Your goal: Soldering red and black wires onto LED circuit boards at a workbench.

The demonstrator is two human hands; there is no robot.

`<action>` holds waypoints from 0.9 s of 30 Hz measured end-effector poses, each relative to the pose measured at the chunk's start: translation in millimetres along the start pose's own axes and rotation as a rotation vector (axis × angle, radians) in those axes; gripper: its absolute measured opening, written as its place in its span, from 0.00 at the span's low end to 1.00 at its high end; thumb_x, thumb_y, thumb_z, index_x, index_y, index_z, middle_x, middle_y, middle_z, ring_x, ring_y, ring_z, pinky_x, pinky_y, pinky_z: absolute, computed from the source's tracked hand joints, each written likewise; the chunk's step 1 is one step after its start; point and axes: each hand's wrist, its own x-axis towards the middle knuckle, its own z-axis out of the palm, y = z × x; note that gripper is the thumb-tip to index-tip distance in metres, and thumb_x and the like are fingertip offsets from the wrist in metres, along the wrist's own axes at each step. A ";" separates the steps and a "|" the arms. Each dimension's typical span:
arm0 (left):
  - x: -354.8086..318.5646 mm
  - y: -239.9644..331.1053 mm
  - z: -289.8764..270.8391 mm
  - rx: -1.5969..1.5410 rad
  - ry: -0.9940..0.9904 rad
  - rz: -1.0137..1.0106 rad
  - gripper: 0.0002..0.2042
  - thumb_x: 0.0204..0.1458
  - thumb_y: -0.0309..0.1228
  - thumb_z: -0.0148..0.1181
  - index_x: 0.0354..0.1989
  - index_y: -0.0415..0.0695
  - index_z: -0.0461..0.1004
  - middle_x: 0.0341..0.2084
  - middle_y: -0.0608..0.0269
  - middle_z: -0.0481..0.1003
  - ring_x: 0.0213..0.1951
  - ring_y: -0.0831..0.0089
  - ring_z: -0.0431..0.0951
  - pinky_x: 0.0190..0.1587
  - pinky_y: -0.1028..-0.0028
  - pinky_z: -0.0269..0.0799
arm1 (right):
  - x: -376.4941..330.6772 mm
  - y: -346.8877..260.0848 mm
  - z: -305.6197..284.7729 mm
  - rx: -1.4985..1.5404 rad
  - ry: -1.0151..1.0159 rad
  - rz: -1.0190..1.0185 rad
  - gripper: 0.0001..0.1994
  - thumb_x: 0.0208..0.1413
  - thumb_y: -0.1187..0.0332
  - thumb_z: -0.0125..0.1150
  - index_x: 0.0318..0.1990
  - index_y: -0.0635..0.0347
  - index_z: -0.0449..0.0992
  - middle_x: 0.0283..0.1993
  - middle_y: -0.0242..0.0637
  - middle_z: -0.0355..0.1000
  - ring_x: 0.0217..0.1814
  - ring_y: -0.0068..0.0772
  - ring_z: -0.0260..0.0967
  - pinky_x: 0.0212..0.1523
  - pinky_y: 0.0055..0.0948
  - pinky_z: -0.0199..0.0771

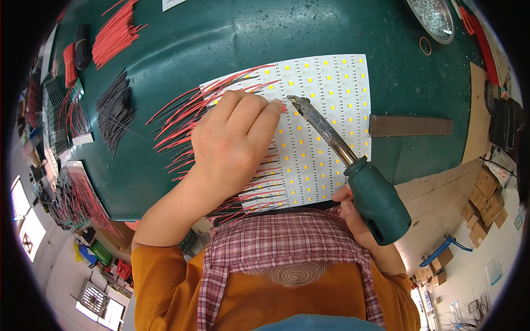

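Note:
A white LED board [326, 132] with rows of small yellow LEDs lies before me. Red and black wires [171, 129] run across its left part and stick out past its left edge. My left hand [232, 143] rests over these wires, its fingers pinched at a short red wire end [284, 108]. My right hand [356, 212] grips a soldering iron [378, 201] by its green handle, mostly hidden behind it. The iron's dark, worn tip is by the board's upper middle, just right of my left fingertips.
Loose black wires [116, 110] and red wires [116, 38] lie left on the green mat [187, 33]. Wired boards [83, 193] stack at the left edge. A brown bar [411, 126] lies right of the board. A metal dish [433, 19] and a rubber ring [425, 46] sit far right.

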 end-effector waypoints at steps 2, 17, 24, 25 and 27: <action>-0.3 -1.0 1.8 -0.002 0.005 -0.015 0.12 0.38 0.18 0.64 0.35 0.39 0.79 0.28 0.63 0.75 0.31 0.66 0.76 0.31 0.71 0.72 | -2.1 0.1 1.0 0.336 0.011 0.087 0.20 0.47 0.75 0.69 0.49 0.66 0.71 0.39 0.39 0.79 0.41 0.29 0.78 0.39 0.26 0.78; 3.9 -1.4 1.7 0.051 -0.013 -0.018 0.12 0.39 0.20 0.64 0.36 0.41 0.79 0.29 0.66 0.75 0.32 0.68 0.76 0.31 0.72 0.73 | 9.4 9.1 -13.0 -0.393 -0.194 -0.278 0.10 0.61 0.76 0.54 0.50 0.63 0.71 0.40 0.37 0.74 0.34 0.18 0.67 0.37 0.21 0.71; 2.0 -6.1 5.9 0.086 0.009 0.024 0.12 0.39 0.24 0.63 0.36 0.43 0.79 0.29 0.66 0.73 0.33 0.69 0.75 0.27 0.74 0.72 | 6.0 -0.6 -4.3 -0.264 -0.010 -0.163 0.12 0.45 0.72 0.67 0.40 0.53 0.79 0.36 0.33 0.77 0.35 0.34 0.76 0.36 0.30 0.76; 2.2 -7.3 7.0 0.099 0.023 0.057 0.13 0.38 0.26 0.61 0.36 0.43 0.78 0.29 0.66 0.71 0.34 0.70 0.74 0.23 0.76 0.71 | 5.4 -1.9 -4.7 -0.313 -0.029 -0.175 0.12 0.46 0.73 0.67 0.40 0.53 0.79 0.36 0.33 0.78 0.35 0.33 0.76 0.37 0.29 0.76; 2.5 -7.8 7.8 0.108 0.037 0.072 0.13 0.37 0.26 0.61 0.36 0.43 0.78 0.29 0.66 0.71 0.34 0.69 0.74 0.24 0.76 0.71 | 5.0 -2.2 -3.7 -0.118 0.028 -0.112 0.11 0.48 0.76 0.66 0.40 0.55 0.79 0.34 0.32 0.79 0.37 0.31 0.76 0.38 0.28 0.76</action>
